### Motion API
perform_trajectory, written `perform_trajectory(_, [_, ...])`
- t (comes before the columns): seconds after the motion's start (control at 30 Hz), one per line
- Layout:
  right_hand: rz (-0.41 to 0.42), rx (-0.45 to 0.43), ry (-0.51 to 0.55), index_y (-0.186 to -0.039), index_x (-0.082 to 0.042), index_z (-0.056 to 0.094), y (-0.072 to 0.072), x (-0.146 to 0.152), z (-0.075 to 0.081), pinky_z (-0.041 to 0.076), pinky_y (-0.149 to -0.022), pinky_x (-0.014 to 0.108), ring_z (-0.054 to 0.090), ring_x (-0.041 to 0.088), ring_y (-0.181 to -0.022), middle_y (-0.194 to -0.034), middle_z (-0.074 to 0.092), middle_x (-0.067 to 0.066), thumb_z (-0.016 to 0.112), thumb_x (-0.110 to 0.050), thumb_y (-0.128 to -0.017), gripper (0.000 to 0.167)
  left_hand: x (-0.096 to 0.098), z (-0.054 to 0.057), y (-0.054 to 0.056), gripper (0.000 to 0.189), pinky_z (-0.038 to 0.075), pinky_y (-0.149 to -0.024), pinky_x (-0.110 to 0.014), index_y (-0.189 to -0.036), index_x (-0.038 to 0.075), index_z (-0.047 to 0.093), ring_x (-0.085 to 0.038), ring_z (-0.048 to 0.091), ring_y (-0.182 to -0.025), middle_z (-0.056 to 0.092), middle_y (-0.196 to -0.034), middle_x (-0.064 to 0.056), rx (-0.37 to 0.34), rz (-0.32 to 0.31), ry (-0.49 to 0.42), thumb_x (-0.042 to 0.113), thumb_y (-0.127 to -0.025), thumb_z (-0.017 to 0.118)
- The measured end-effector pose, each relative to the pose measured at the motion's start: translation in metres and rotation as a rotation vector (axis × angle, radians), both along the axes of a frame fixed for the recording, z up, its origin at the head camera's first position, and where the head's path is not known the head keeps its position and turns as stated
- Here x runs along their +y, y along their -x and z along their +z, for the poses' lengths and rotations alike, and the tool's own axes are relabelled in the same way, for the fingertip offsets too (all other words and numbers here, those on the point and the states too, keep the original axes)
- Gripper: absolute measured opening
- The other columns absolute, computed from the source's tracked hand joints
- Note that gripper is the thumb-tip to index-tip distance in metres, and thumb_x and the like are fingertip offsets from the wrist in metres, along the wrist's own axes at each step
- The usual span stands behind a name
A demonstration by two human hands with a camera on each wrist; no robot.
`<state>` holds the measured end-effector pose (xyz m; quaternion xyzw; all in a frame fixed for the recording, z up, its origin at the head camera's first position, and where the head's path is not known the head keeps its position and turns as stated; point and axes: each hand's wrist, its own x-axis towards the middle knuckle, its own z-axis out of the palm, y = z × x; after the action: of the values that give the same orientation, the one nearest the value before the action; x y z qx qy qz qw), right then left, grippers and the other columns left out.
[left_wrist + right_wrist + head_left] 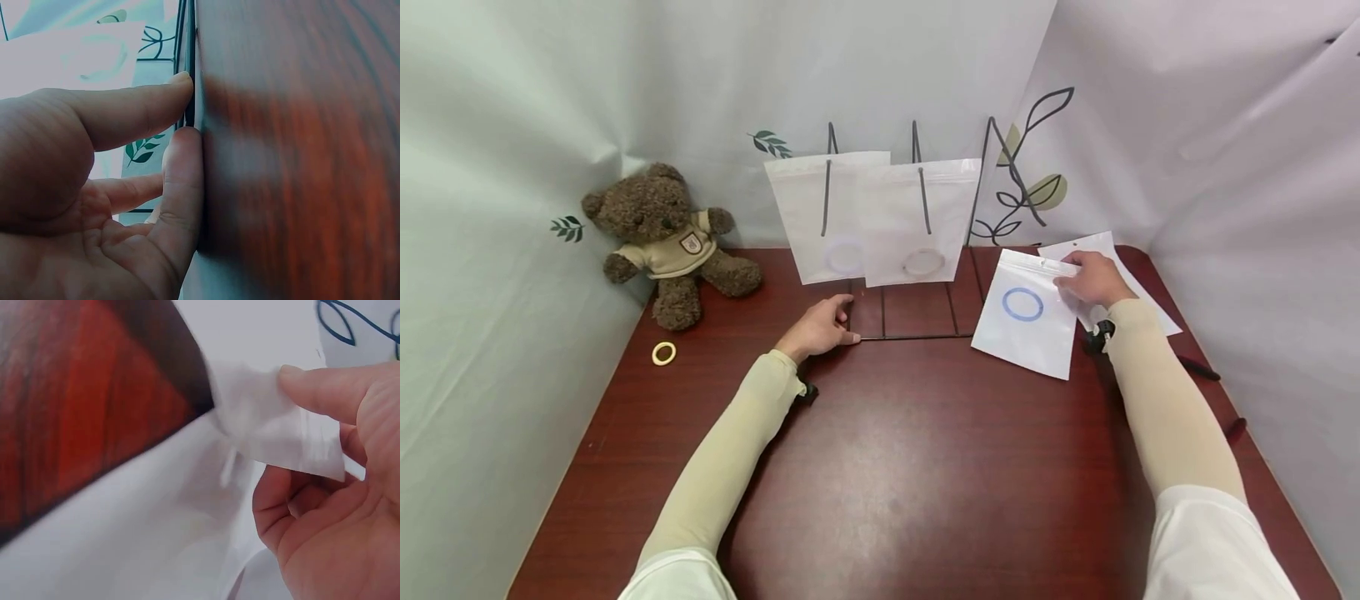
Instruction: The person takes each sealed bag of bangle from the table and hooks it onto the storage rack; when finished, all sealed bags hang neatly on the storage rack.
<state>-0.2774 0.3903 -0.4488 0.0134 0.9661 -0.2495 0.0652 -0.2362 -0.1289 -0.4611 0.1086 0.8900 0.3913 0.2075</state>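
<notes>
My right hand (1099, 279) pinches the upper right corner of a white zip bag (1026, 346) that shows a blue ring (1022, 304). Seen from the right wrist, the thumb lies over the bag's corner (269, 412) and the fingers are curled behind it. Another white bag (1093, 243) lies partly beneath that hand. At the front left corner of a black wire rack (917, 337), my left hand (816, 331) holds the base bar (190, 56) between thumb and finger. Two white bags (808, 200) (951, 208) hang from the rack's hooks, overlapping, each with a ring outline.
A brown teddy bear (673, 242) sits at the back left, with a cream ring (664, 353) in front of it on the dark red table (910, 467). Dark tool handles (1198, 368) show by the right edge. A white curtain (880, 67) encloses the table's back and sides.
</notes>
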Motion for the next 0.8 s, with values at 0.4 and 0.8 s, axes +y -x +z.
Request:
perform_trajectory(0.4, [0.056, 0.123, 0.055, -0.128, 0.001, 0.067, -0.022, -0.012, 0.035, 0.041, -0.105, 0.063, 0.057, 0.047, -0.12, -0.132, 0.064, 0.031, 0.067, -0.023, -0.103, 0.034, -0.001, -0.002, 0.002, 0.084, 0.042, -0.093, -0.041, -0.164, 0.009, 0.035, -0.023, 0.055, -0.096, 0.052, -0.117, -0.012, 0.0, -0.01, 0.012, 0.014, -0.094, 0.081])
perform_trajectory(0.8, [0.047, 0.274, 0.102, -0.126, 0.001, 0.07, -0.057, -0.029, 0.072, 0.044, -0.088, 0.048, 0.059, 0.039, -0.106, -0.126, 0.068, 0.029, 0.071, -0.028, -0.102, 0.037, -0.002, -0.002, 0.002, 0.084, 0.042, -0.093, -0.041, -0.164, 0.008, 0.036, -0.023, 0.056, -0.096, 0.053, -0.117, -0.012, 0.01, -0.015, 0.011, 0.014, -0.093, 0.081])
